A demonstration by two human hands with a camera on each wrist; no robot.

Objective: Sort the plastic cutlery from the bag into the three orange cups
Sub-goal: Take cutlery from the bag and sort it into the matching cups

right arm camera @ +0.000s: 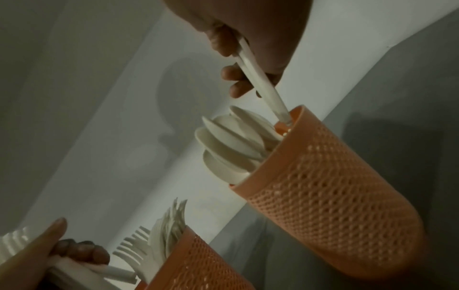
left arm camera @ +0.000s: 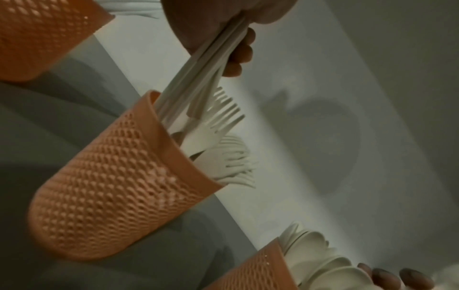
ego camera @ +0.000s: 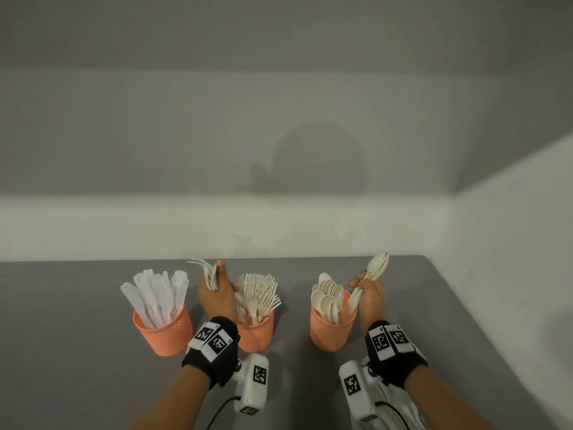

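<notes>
Three orange mesh cups stand in a row on the grey table. The left cup holds knives, the middle cup forks, the right cup spoons. My left hand grips a bundle of forks, tines up, just left of the middle cup. In the left wrist view their handles reach down to that cup's rim. My right hand grips a few stacked spoons, bowls up. Their handles dip inside the rim of the spoon cup. No bag is in view.
The table runs back to a pale wall and meets another wall on the right. Bare grey surface lies left of the knife cup and right of the spoon cup. Wrist cameras and cables hang below both forearms.
</notes>
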